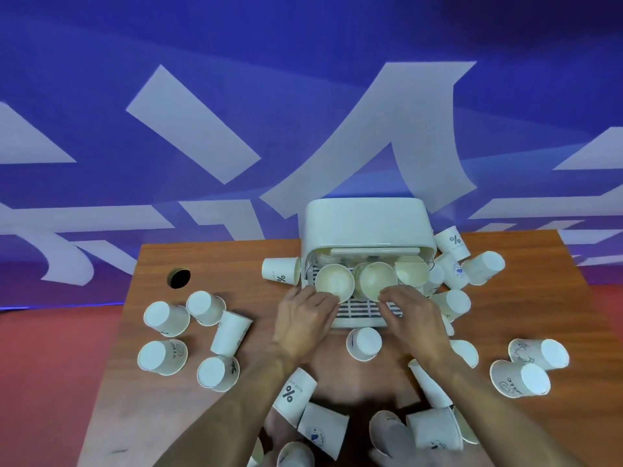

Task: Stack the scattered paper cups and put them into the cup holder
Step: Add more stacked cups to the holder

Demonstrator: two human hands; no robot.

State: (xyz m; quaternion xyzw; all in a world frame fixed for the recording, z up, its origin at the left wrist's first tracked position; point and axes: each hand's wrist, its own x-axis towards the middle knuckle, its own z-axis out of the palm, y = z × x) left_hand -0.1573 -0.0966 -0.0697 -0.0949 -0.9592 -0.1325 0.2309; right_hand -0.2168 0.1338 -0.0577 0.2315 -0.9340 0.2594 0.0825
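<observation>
Reaching forward over the wooden surface point(219, 264), you have both arms stretched to the white cup holder point(365, 224), which stands at the far edge with its lid raised; three cups lie side by side inside it on a slatted tray point(357, 311), their open mouths turned toward you. Your left grip point(305, 318) is clamped on the left cup point(335, 281), fingers curled round its near rim. Your right grip point(413, 315) has bent fingers against the near rim of the middle cup point(377, 278); whether it is clamped there or only touching cannot be told, since the thumb is hidden. The third cup point(411, 273) sits at the right of the row, touched by neither grip.

All the other paper cups lie scattered over the surface. A cluster of five point(167, 318) sits to your left, most showing their bottoms; a single cup point(281, 270) lies on its side just beside the holder's left wall; another point(364, 343) rests just before the tray, between your wrists. A heap of cups point(451, 274) crowds the holder's right side; two printed cups point(539, 353) lie on their sides well apart to the right; more tumbled cups point(323, 429) lie near you, partly under your forearms. A dark round hole point(179, 278) marks the surface at the far left; a blue backdrop point(101, 45) with pale shapes hangs behind.
</observation>
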